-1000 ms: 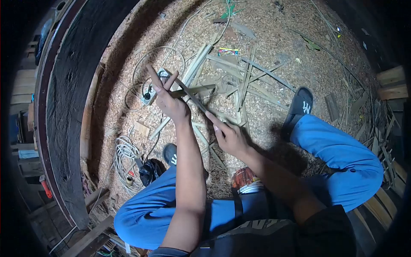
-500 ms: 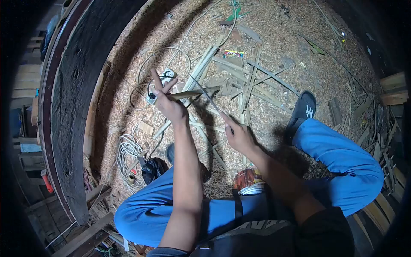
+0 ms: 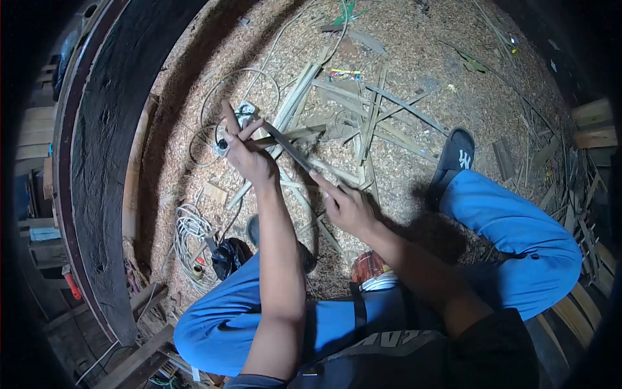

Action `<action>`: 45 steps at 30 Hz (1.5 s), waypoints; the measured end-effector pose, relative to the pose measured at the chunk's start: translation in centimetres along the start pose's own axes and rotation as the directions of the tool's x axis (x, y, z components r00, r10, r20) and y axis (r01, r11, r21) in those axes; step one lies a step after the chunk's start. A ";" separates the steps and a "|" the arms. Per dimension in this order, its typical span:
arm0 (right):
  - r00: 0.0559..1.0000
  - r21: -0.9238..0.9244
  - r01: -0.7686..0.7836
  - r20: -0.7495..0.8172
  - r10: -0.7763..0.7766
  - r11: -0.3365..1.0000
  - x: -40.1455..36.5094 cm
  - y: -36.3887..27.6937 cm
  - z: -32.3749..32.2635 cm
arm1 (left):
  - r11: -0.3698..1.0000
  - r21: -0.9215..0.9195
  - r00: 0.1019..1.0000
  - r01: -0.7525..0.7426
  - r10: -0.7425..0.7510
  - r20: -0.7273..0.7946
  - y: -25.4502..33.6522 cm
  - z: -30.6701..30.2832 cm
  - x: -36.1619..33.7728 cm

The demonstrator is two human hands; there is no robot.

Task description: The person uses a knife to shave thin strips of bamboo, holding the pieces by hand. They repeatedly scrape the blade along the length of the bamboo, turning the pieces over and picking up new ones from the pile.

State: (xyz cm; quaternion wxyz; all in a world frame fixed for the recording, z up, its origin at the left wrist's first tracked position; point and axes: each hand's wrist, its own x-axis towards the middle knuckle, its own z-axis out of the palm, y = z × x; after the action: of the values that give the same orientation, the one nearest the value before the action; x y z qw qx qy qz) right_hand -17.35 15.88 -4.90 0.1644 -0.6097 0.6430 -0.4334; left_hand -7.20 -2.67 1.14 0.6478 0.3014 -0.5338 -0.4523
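Observation:
My left hand (image 3: 251, 157) is closed around one end of a short split strip of wood or bamboo (image 3: 303, 133), its index finger pointing away from me. The strip's free end sticks out to the right. In my right hand (image 3: 350, 209) is a long-bladed knife (image 3: 289, 148), with the index finger stretched along its back. The blade slants up and left, crossing the strip in this view, and its tip is close to the left hand's fingers. The knife's handle is hidden in my fist.
Several thin wooden strips (image 3: 369, 133) lie crossed on the shavings-covered ground. A white power socket (image 3: 245, 113) with a looped cable is just beyond my left hand. Coiled cable (image 3: 192, 236) and a black plastic bag (image 3: 231, 258) lie at left. A sandal (image 3: 459, 155) is on my foot.
The knife in my right hand has moved left and slightly down, its tip now closer to the left hand's fingers. My left hand still grips the strip, shifted slightly left in view.

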 end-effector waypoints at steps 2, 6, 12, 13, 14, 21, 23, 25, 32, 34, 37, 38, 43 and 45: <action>0.935 0.042 -0.291 0.226 0.275 0.956 -0.8 1.2 0.2 | 0.999 0.038 1.000 0.010 -0.010 -0.009 0.6 0.3 -0.2; 0.781 -0.087 -0.552 0.295 0.551 0.829 -0.7 3.5 -2.4 | 0.996 0.088 1.000 0.017 -0.018 0.009 0.9 1.0 0.8; 0.941 0.158 -0.331 0.124 0.314 0.930 -0.2 0.9 -0.7 | 0.998 0.066 1.000 -0.006 0.006 0.008 0.7 1.7 -0.2; 0.853 0.102 -0.502 0.219 0.473 0.859 -0.3 1.8 -0.7 | 0.998 0.060 1.000 0.010 -0.010 -0.004 0.7 1.6 0.2; 0.729 0.028 -0.653 0.297 0.617 0.757 -0.5 2.8 -0.8 | 0.998 0.058 1.000 0.000 0.000 -0.001 0.7 1.4 0.4; 0.913 0.146 -0.394 0.174 0.369 0.907 -1.7 3.1 1.1 | 0.997 0.069 1.000 -0.022 0.021 0.021 0.2 1.0 0.1; 0.748 0.056 -0.644 0.254 0.613 0.763 -1.4 3.4 0.4 | 0.998 0.054 1.000 0.019 -0.019 -0.002 0.4 0.7 0.4; 0.823 0.077 -0.551 0.213 0.526 0.831 -1.2 4.5 -0.4 | 0.998 0.064 1.000 0.002 -0.003 0.023 0.4 0.8 0.9; 0.719 0.117 -0.688 0.248 0.649 0.717 -1.6 4.0 0.6 | 0.999 0.047 1.000 0.001 -0.002 0.015 0.3 1.1 0.2; 0.744 0.045 -0.649 0.247 0.621 0.759 -0.8 4.4 -0.5 | 0.999 0.049 1.000 0.005 -0.007 0.029 0.4 1.4 1.0; 0.799 0.102 -0.585 0.244 0.550 0.805 -1.3 3.5 -0.5 | 0.999 0.032 1.000 0.005 -0.005 0.020 0.0 1.5 0.4; 0.819 0.093 -0.554 0.243 0.520 0.828 -1.3 2.8 0.0 | 0.999 0.033 1.000 0.012 -0.012 0.015 -0.1 1.5 0.1; 0.822 0.039 -0.539 0.245 0.514 0.842 -0.7 2.2 0.5 | 0.998 0.043 0.998 0.036 -0.034 -0.050 -0.2 -0.8 0.4; 0.828 0.063 -0.534 0.239 0.506 0.843 -0.5 1.3 0.3 | 0.996 0.089 0.999 0.023 -0.019 -0.044 -0.1 -1.2 0.8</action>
State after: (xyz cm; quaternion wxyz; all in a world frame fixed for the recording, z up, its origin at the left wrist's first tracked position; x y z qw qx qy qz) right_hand -17.92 16.05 -6.20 0.3828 -0.4424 0.7343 -0.3442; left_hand -6.04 -3.54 1.05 0.6402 0.3454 -0.5365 -0.4279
